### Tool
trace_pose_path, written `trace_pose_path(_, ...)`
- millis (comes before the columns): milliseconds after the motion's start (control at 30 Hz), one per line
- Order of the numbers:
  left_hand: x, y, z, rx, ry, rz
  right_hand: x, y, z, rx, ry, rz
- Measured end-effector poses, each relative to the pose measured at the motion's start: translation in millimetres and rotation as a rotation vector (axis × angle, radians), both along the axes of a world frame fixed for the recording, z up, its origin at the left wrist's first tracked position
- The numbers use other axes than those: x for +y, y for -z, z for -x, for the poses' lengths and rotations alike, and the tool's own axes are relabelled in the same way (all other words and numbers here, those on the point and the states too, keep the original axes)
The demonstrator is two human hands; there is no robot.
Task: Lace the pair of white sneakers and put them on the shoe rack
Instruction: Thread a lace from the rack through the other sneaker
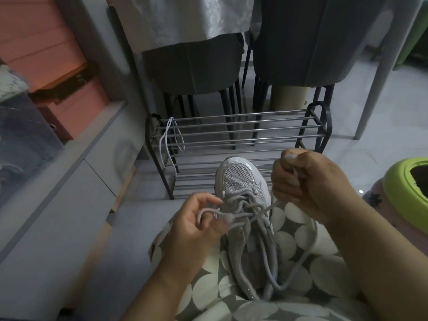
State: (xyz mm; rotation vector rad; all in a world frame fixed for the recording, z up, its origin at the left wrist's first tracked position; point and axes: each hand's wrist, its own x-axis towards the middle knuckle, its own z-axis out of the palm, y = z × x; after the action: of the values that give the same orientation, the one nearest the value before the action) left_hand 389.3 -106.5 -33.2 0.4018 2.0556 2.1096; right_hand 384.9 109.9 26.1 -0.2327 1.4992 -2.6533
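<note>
A pale tiled floor [393,107] is carrying everything in view. Two grey upholstered chairs [192,66] are standing under a table draped in a white patterned cloth [180,17]. In front of them a low black-framed shoe rack with silver metal rods [236,133] is sitting on the floor, and a loose white shoelace [168,140] is hanging over its left end. A stack of pink storage boxes [58,72] is standing at the left, and a lime-green plastic rim [398,188] is showing at the right edge. The person's lap, covered in grey fabric with cream circles [301,239], is holding one white mesh sneaker with sparkly trim [240,179], its toe pointing toward the rack. The right hand [310,179] is clenching one end of the sneaker's grey-white lace [261,228], pulling it up and away. The left hand [196,218] is pinching a loop of the same lace beside the eyelets.
</note>
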Motion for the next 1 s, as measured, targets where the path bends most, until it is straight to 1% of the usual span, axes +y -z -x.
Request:
trace_pose_path(67,7.2,-0.3,-4.2,0.065,0.060,0.173,-7.3,2.4,-0.5,-0.030,-0.002,0.008)
trace_pose_path(133,12.1,-0.3,-4.3,0.135,0.017,0.333,-11.1,2.8,-0.9,-0.036,-0.013,0.001)
trace_pose_path(167,12.7,0.5,-3.0,0.166,-0.020,0.368,-10.0,1.9,-1.3,-0.031,-0.008,-0.006)
trace_pose_path(267,11.2,2.0,-2.8,0.185,-0.088,0.389,-1.1,-1.2,-1.6,0.000,0.035,-0.046)
trace_pose_path(433,15.2,1.9,-4.9,0.202,-0.074,0.426,-8.4,-2.2,-1.5,0.057,0.021,-0.141)
trace_pose_path(567,15.3,-2.8,-6.8,0.234,-0.141,0.414,-9.4,-3.4,-3.6,0.110,0.019,-0.349)
trace_pose_path(633,15.0,-3.6,-9.6,0.261,-0.193,0.413,-2.5,-7.8,-5.4,0.087,0.094,-0.407)
trace_pose_path(667,14.7,-3.2,-10.9,0.272,-0.211,0.407,0.9,-8.7,-6.5,0.081,0.157,-0.478)
trace_pose_path(700,14.1,-1.9,-11.3,0.283,-0.229,0.401,2.9,-9.3,-8.1,0.101,0.227,-0.621)
trace_pose_path(733,14.0,-0.9,-11.3,0.292,-0.249,0.389,3.1,-8.3,-9.6,0.152,0.280,-0.839)
trace_pose_path(767,13.4,-0.2,-11.0,0.294,-0.267,0.373,0.3,-6.7,-10.8,0.215,0.277,-1.082)
trace_pose_path(833,12.9,0.4,-9.8,0.294,-0.278,0.355,-9.1,-0.4,-13.9,0.293,0.093,-1.499)
trace_pose_path(867,13.1,0.2,-8.9,0.293,-0.275,0.350,-12.9,1.8,-15.1,0.326,0.006,-1.637)
trace_pose_path(900,13.4,-0.4,-8.5,0.293,-0.270,0.347,-13.7,2.4,-14.2,0.344,-0.048,-1.710)
trace_pose_path(1000,13.5,-0.4,-7.6,0.297,-0.263,0.366,-7.1,-6.1,-10.1,0.304,-0.095,-1.753)
